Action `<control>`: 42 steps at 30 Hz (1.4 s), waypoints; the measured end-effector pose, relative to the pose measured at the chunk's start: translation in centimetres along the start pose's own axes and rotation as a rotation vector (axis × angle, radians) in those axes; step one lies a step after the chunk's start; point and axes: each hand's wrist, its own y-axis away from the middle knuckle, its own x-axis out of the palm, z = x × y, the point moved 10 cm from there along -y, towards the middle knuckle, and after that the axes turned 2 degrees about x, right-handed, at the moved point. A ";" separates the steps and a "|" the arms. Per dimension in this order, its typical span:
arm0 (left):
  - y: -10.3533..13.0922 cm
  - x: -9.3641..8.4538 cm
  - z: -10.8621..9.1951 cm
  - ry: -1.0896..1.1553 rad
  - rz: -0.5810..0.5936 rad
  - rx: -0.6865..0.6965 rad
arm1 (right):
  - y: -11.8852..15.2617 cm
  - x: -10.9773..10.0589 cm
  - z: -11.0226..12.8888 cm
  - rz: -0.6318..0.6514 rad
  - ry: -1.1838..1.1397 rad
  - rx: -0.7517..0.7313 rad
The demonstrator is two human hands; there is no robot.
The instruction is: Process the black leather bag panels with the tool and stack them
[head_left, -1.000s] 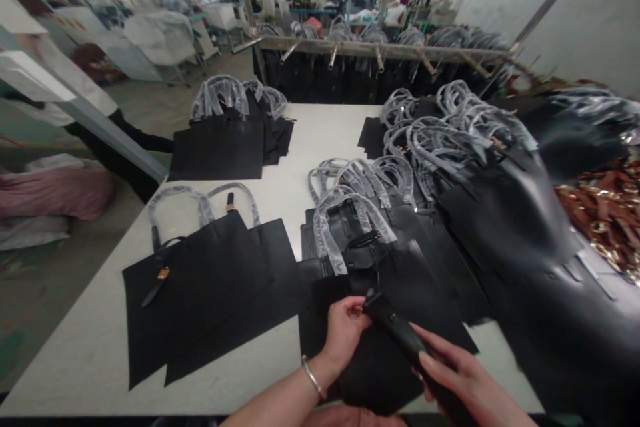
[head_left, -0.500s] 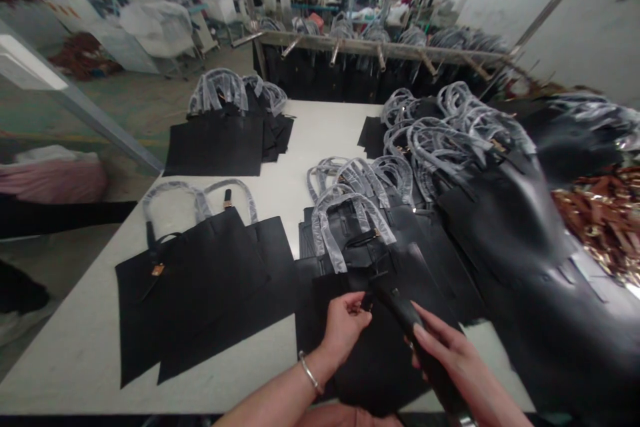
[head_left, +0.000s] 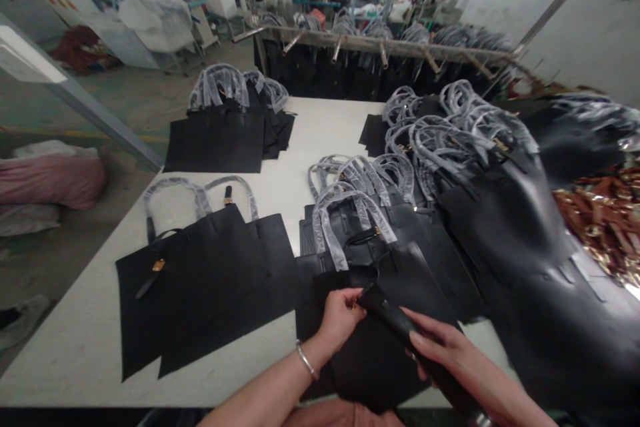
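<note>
My right hand [head_left: 443, 353] is wrapped round a long black handheld tool [head_left: 400, 327], whose exact kind I cannot tell. The tool slants up and left, its far end close against my left hand [head_left: 341, 313]. With its fingertips pinched, my left hand grips a small black strap end with a glint of gold metal, mostly hidden by the fingers. Beneath both hands lies a flat black handbag panel [head_left: 370, 363]. Just beyond them are bag handles [head_left: 333, 230] wrapped in clear plastic, on stacked black panels.
On the left of the white table [head_left: 65, 353] lie two overlapping black bag panels [head_left: 200, 287] with wrapped handles. Another stack [head_left: 215, 143] lies behind. A big heap of black bags [head_left: 505, 213] fills the right, beside brown straps [head_left: 600, 220]. A metal post [head_left: 110, 123] stands at left.
The tool's far end has moved left and up to my left hand's fingertips. Another person's dark-clothed leg at the left has gone from view. The view has shifted slightly.
</note>
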 end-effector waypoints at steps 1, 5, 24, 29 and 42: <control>-0.1 0.1 0.3 0.032 0.007 -0.032 | -0.4 0.0 0.3 -0.017 -0.015 -0.014; -0.2 0.3 1.5 0.162 -0.004 -0.164 | -0.9 -2.0 1.2 -0.166 -0.032 -0.078; -1.6 -4.2 -4.5 -0.925 -0.225 0.297 | -1.0 -3.0 -0.8 -0.232 -0.043 -0.053; -3.2 -5.7 -3.8 -0.815 -0.272 0.235 | -0.2 -4.2 -1.6 -0.340 -0.047 -0.028; -3.5 -5.5 -11.3 -0.123 -0.076 0.101 | 3.2 -11.8 -4.2 -0.588 -0.234 -0.071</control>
